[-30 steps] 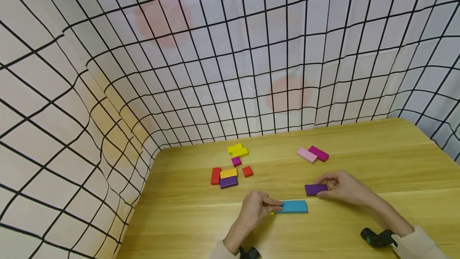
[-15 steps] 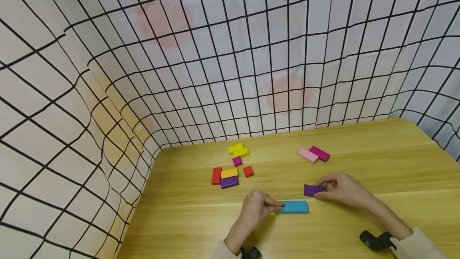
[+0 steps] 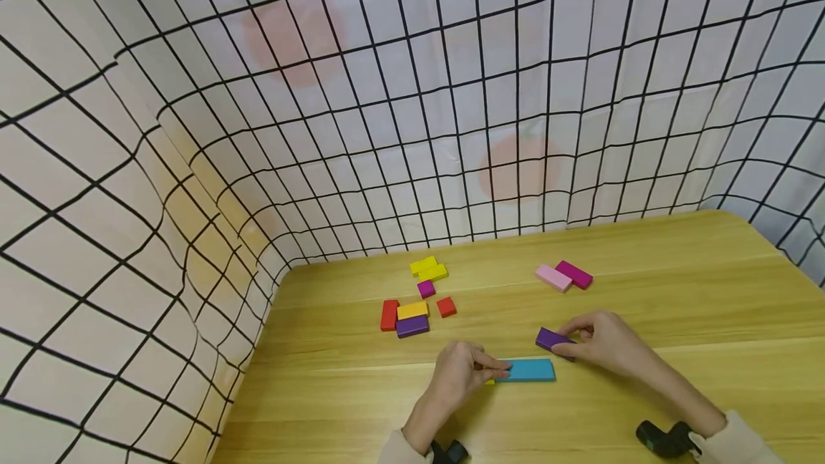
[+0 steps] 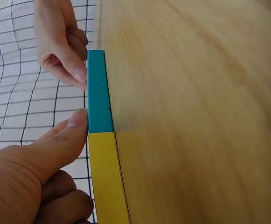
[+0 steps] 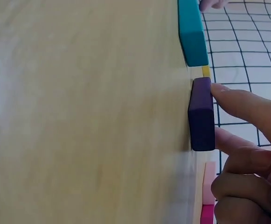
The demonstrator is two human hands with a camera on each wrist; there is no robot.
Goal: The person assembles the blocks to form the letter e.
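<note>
My left hand (image 3: 454, 372) rests its thumb and index fingertips on top of the left end of a flat blue block (image 3: 531, 371). A yellow block (image 4: 108, 177) lies end to end with the blue one in the left wrist view; the hand mostly hides it in the head view. My right hand (image 3: 609, 344) pinches a purple block (image 3: 550, 338) between thumb and fingers, just beyond the blue block's right end. That purple block is turned at a slant, and in the right wrist view its end (image 5: 202, 129) faces the camera.
At the back left of the wooden table (image 3: 322, 378) lie two yellow blocks (image 3: 430, 273), a magenta cube (image 3: 426, 288), red blocks (image 3: 389, 315), an orange block (image 3: 412, 310) and another purple block (image 3: 412, 326). Pink (image 3: 553, 278) and magenta blocks (image 3: 574, 274) touch at the back right.
My right hand has moved slightly left and towards me, turning the purple block from nearly level to a slant. The left hand and blue block stay put.
</note>
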